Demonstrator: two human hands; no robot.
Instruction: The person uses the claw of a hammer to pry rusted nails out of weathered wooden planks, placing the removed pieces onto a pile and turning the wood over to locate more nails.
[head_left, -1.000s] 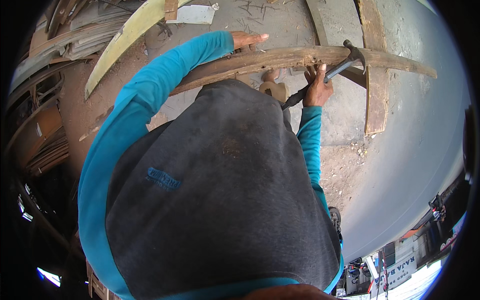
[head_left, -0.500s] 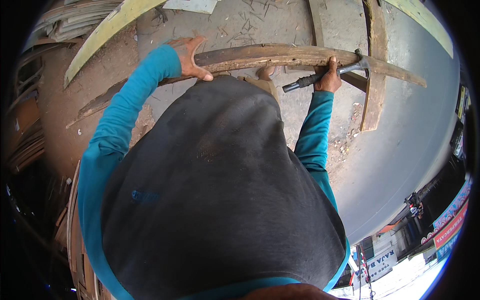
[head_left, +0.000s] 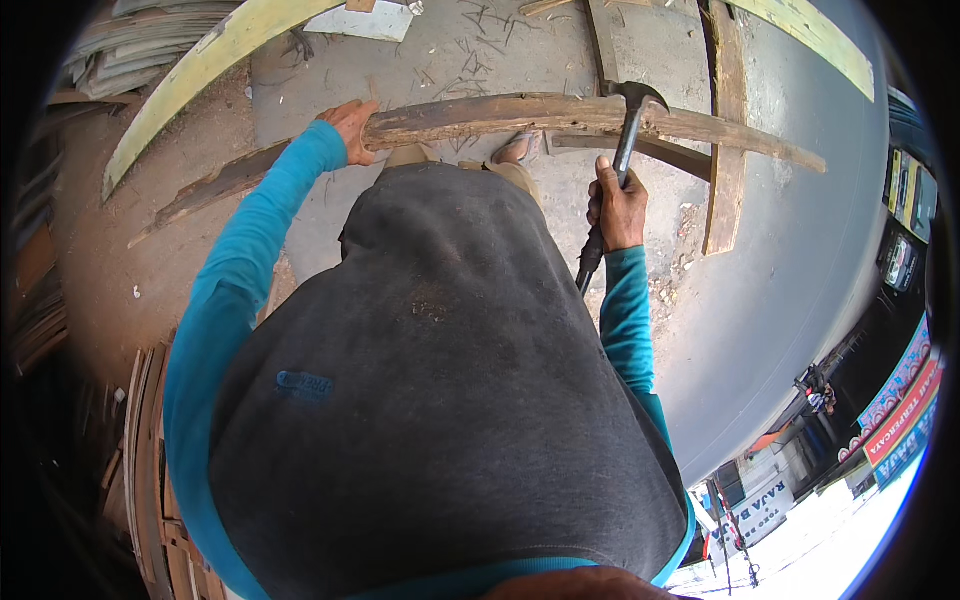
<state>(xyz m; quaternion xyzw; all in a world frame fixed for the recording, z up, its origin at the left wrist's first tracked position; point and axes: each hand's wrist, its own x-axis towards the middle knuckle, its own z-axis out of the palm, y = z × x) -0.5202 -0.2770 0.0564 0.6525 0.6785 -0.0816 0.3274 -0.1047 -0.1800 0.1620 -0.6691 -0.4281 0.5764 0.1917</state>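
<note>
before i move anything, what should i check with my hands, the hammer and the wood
1. Right hand around the black-handled metal claw hammer: ok
2. Left hand gripping the long curved brown wooden beam: ok
3. Right hand off the beam: ok
4. Hammer head touching the beam: cannot tell
5. Floor free of thin dark scraps beyond the beam: not ok

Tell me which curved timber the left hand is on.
The brown timber, crosswise in front of the person, with the left hand on it. The upper-left timber and upper-right timber are pale yellow and untouched by either hand.
</note>
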